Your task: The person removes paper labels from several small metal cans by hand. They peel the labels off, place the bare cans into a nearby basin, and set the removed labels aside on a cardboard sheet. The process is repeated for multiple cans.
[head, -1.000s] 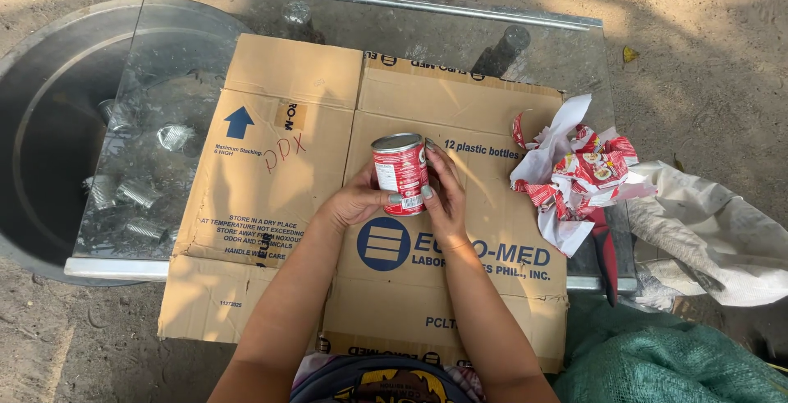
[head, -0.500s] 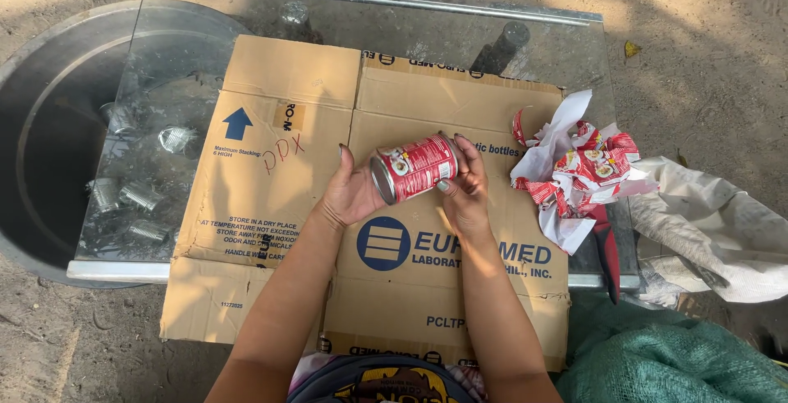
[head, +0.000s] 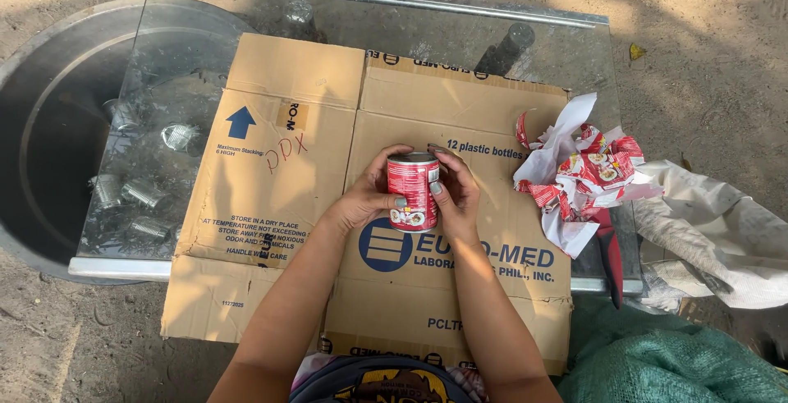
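A tin can with a red paper label (head: 413,192) stands upright between both hands, over a flattened cardboard box (head: 287,165) that lies on a glass table (head: 460,9). My left hand (head: 367,199) wraps the can's left side, thumb across the front. My right hand (head: 456,194) grips its right side with the thumb on the label. To the right of the hands lies a heap of torn red and white paper labels (head: 583,175).
A big metal basin (head: 41,124) sits under the table's left end, with several bare shiny cans (head: 131,198) seen through the glass. A white sack (head: 722,239) and a green net sack (head: 665,362) lie at the right. Sandy ground surrounds the table.
The can was upright a second ago, was tipped on its side half a second ago, and stands upright again now. Both hands have stayed on it.
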